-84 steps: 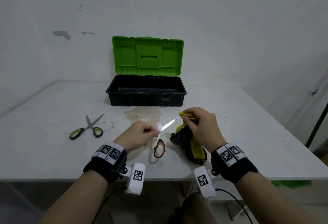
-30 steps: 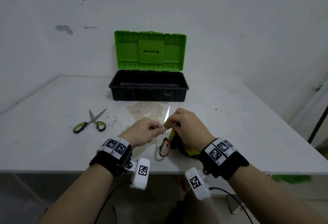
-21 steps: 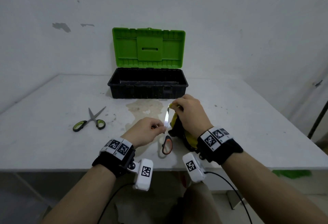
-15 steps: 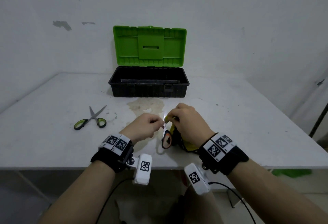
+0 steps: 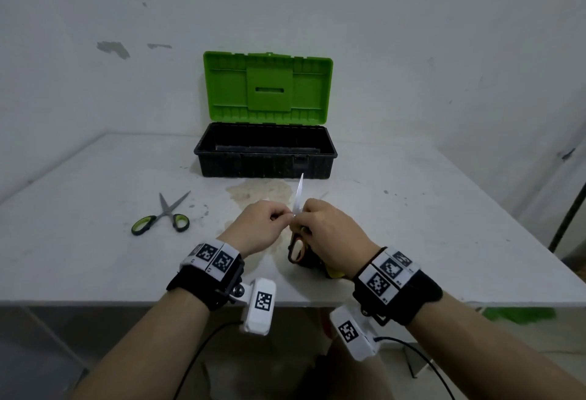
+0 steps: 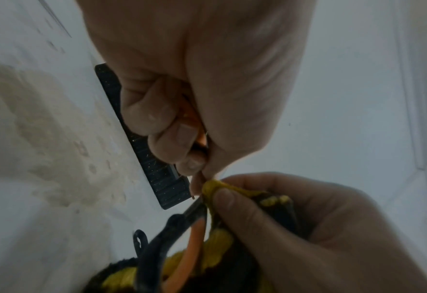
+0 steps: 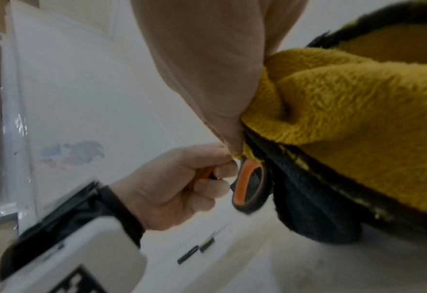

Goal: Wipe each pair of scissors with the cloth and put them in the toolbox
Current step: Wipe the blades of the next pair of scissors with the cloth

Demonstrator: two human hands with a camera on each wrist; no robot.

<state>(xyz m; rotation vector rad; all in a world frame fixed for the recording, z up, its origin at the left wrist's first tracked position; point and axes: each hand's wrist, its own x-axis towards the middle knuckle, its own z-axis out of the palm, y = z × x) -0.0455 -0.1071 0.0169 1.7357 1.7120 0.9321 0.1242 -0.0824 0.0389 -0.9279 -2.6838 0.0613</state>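
Both hands meet over the middle of the bench, nearer its front edge. The left hand has fingers curled w/ thumb and fingertips pinching one orange handle of the orange scissors; the left wrist view shows orange between those curled fingers. The right hand is curled round the yellow-and-black cloth, pinching a fold of it vs. the scissors right next to the left fingertips. The 2 hands touch or nearly touch at that spot.

One bright blade sticks up and away from between the hands, tip pointing toward the toolbox. The other handle loop, orange inside and black outside, hangs below the hands, just beside the cloth. Bulk of the cloth droops under the right hand; from the head view only a small yellow bit shows by the right wrist. Can't tell if the cloth touches the bench.

The toolbox sits at the back of the bench, approx. centre, black tub w/ green lid standing open vs. the wall. Nothing clearly visible inside it.

A 2nd pair, the green scissors, lies flat on the left part of the bench, well apart from the hands, blades slightly parted and pointing toward the back. A pale brownish stain marks the bench between the toolbox and the hands.
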